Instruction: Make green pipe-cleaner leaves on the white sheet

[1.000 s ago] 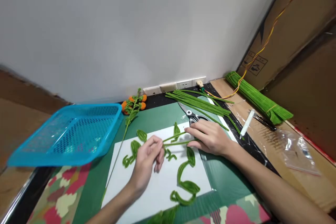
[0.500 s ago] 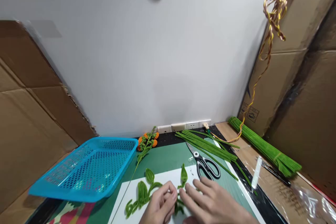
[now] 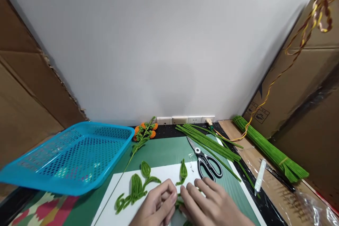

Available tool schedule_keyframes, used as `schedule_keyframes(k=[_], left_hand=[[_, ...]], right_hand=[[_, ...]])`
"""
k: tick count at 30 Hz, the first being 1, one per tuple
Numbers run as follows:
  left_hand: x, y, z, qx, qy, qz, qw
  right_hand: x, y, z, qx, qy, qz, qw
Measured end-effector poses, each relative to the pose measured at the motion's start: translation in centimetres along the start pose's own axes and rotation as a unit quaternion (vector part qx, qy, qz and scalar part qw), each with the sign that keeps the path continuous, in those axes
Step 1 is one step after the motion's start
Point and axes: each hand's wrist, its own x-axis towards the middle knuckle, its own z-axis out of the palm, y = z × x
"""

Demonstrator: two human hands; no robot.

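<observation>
Hands meet at the bottom edge of the frame over a white sheet (image 3: 124, 187) laid on a green cutting mat (image 3: 164, 153). The left hand (image 3: 156, 208) is curled, its fingers drawn in toward the thumb and apparently pinching the stem of a green pipe-cleaner leaf sprig (image 3: 136, 189), though the contact itself is hidden behind the knuckles. The right hand (image 3: 212, 206) lies with fingers extended and close together, pressed down beside the left, its tips touching the same stem; whether it grips or only steadies the wire cannot be told. The sprig's looped leaves fan leftward and upward across the paper, a flat, pale ground against which the green shapes read clearly.

Black-handled scissors (image 3: 205, 162) rest just beyond the right hand's fingertips, blades pointing away, seemingly kept within easy reach. Loose green pipe cleaners (image 3: 209, 143) lie in a slanting row behind them, and a tied bundle of more (image 3: 270, 150) sits well apart on the cardboard at right. A finished stem with orange blooms (image 3: 144, 132) lies near the wall sockets, beside a blue mesh basket (image 3: 71, 155) tilted on the table's left side.
</observation>
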Motion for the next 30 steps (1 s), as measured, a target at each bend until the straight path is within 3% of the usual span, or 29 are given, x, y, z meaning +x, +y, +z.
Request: schedule_keyframes(k=[7, 18, 30], left_hand=[[-1.2, 1.0, 0.6, 0.032, -0.016, 0.01, 0.999], [-1.1, 0.7, 0.5, 0.035, -0.012, 0.041, 0.998], [-1.0, 0.4, 0.6, 0.032, -0.011, 0.039, 0.999]], right_hand=[[0.7, 0.8, -3.2, 0.074, -0.082, -0.065, 0.992], [0.7, 0.5, -2.8, 0.061, -0.081, 0.007, 0.995], [0.1, 0.7, -2.7, 0.086, -0.086, -0.012, 0.993]])
